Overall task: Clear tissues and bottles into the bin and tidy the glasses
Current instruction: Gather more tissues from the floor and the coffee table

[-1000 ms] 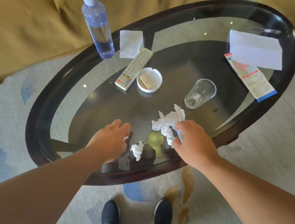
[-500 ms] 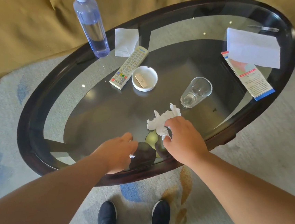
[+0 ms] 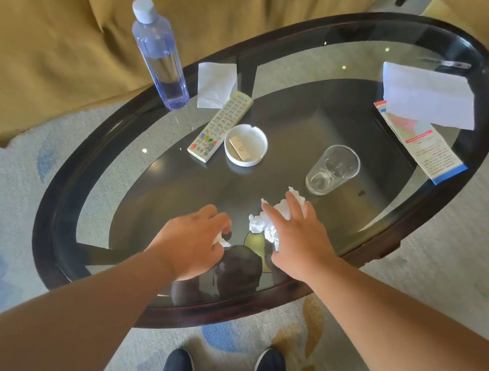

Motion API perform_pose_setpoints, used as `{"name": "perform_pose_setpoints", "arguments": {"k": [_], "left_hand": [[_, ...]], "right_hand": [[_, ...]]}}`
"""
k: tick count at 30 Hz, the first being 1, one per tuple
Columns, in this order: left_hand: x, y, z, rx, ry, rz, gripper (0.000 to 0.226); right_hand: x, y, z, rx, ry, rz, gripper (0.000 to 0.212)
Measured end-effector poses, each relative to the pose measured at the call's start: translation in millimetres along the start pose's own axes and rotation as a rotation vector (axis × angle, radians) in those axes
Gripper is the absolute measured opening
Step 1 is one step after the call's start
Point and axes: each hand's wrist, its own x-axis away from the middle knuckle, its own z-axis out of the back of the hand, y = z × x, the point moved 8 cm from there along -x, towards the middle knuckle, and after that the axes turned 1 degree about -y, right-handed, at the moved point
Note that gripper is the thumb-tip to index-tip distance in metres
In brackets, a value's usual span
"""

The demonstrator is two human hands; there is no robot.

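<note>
At near edge of surface (image 3: 159,195), left hand (image 3: 194,241) is curling round a small tissue wad (image 3: 223,242); right hand (image 3: 301,243), fingers spread straight, is resting on larger crumpled tissue (image 3: 264,227).

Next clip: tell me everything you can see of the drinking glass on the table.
The drinking glass is a clear, plain tumbler, wider at the rim than at its thick base, and it looks empty. It stands upright, mouth up, on the glass-topped oval table, to the right of the white ashtray and just beyond the crumpled tissue under the right hand. Only the tabletop touches it.
</note>
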Motion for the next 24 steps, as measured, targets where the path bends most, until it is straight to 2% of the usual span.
{"name": "perform_pose_setpoints", "arguments": {"k": [2,5,9,13,17,19,22,24], "left_hand": [[2.1,-4.3,-3.6,0.005,-0.009,0.004,0.019],[5.4,-11.5,-6.9,0.003,-0.021,0.022,0.019],[8.8,-10.1,-2.7,-0.023,-0.049,0.029,0.016],[11.3,7.4,19.7,-0.074,-0.100,-0.013,0.006],[16.0,37.2,64.9,-0.108,-0.112,-0.013,0.009],[20.9,53.3,92.5,-0.145,-0.094,-0.015,0.011],[33.7,77.1,132.8,-0.176,-0.065,-0.037,0.014],[44.0,94.7,156.8,-0.192,-0.039,-0.055,0.016]], "right_hand": [[-2.2,-2.4,-5.7,0.025,-0.006,0.005,0.086],[-2.5,-8.7,-8.0,0.025,0.037,0.046,0.066],[1.8,-18.3,-1.2,-0.051,-0.010,0.074,0.025],[24.1,-26.5,27.5,-0.044,0.023,0.138,0.030],[55.4,-22.5,80.6,-0.075,0.107,0.174,0.029],[71.4,-16.7,113.5,-0.113,0.169,0.138,0.021],[97.4,-7.4,158.4,-0.258,0.172,0.033,0.028],[120.4,-9.1,182.1,-0.277,0.157,0.034,0.030]]}}
